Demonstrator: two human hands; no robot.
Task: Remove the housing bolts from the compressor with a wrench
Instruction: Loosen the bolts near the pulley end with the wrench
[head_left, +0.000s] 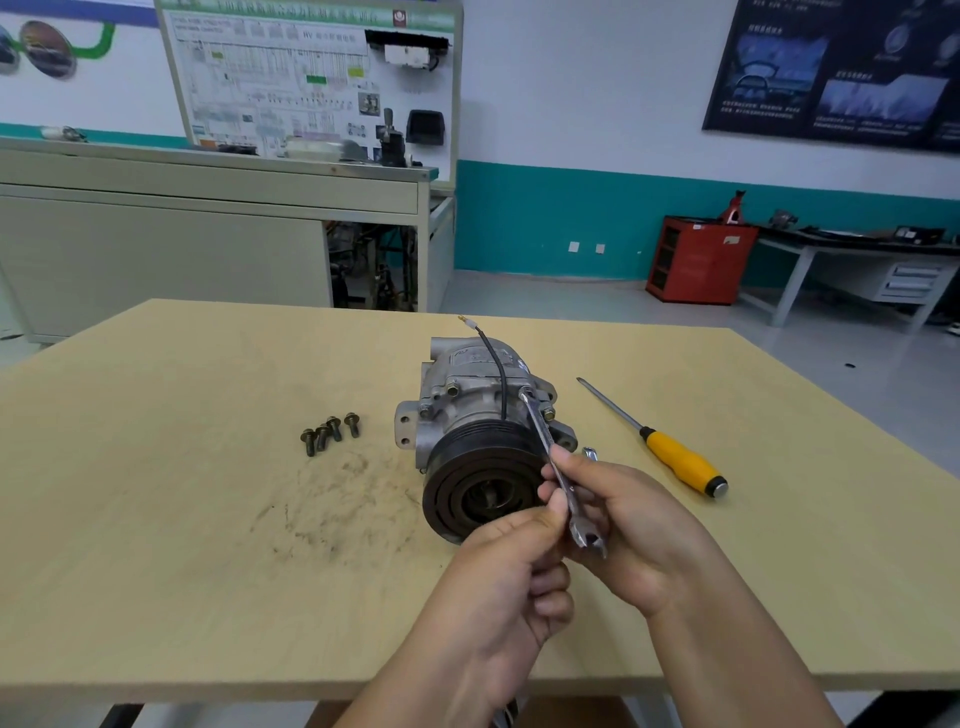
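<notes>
Both bare forearms come in from the bottom edge and converge at centre. Our left hand (498, 587) is thumb side up, fingers curled, with thumb and forefinger pinching the wrench (543, 441) shaft. Our right hand (628, 525) touches the left, its fingers curled round the same shaft, fingertips slightly farther up. Both hands are raised off the worktop.

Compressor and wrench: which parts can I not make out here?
All in the head view:
wrench far tip: too small to tell what it sits on.
wrench middle: covered by fingers of left hand and right hand.
compressor rear and underside: turned away from the camera.
shiny metal piece: mostly behind the right hand.
</notes>
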